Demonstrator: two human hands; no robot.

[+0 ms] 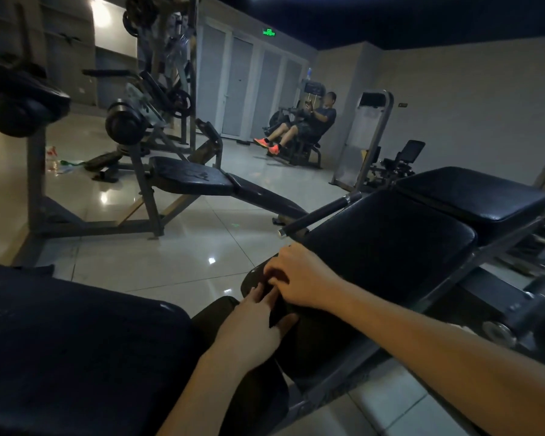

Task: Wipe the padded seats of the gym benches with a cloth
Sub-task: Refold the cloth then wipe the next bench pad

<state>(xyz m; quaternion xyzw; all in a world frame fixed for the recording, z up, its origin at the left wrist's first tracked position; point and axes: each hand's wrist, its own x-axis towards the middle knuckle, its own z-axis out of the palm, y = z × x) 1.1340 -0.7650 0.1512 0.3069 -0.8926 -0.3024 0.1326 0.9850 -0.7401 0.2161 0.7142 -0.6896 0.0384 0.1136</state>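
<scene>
**A:** Left hand (252, 322) first?

**B:** Low in the middle of the view, palm down. Pinching a dark cloth (277, 316) between thumb and fingers.

**A:** And the right hand (299, 278)?

**B:** Just above the left, knuckles up, forearm coming in from the lower right. Fingers curled down onto the same cloth, gripping its upper part.

**A:** Whereabouts, that cloth?

**B:** Between both hands, at the near end of the seat (390, 243), over its rounded tip. Black on black, so no clear edge against the padding.

**A:** Beyond the seat?

**B:** A second pad (472, 196) right behind it, higher in the view, with only a narrow gap between the two. A black bar (321, 212) with a metal tip, sticking out from the seat's left side above the floor.

**A:** Nearer the camera?

**B:** Another black pad (70, 347), filling the lower left corner, apart from both hands.

**A:** Further out?

**B:** Glossy pale tiles (183, 247), dotted with lamp glare. Across them a bench (195, 177) with a scuffed pad, sloping down to the right, fixed to a grey rack with thick black rollers (123, 122). Left of that, on the floor, small clutter, a bottle (52, 157) perhaps; too blurred for more.

**A:** And the back of the room?

**B:** A person (312, 121) seated on a machine by the far wall, legs stretched forward, in orange shoes (266, 144). To the right, a tall weight stack (368, 133). Pale doors (243, 86) behind, under a green sign (268, 32).
</scene>
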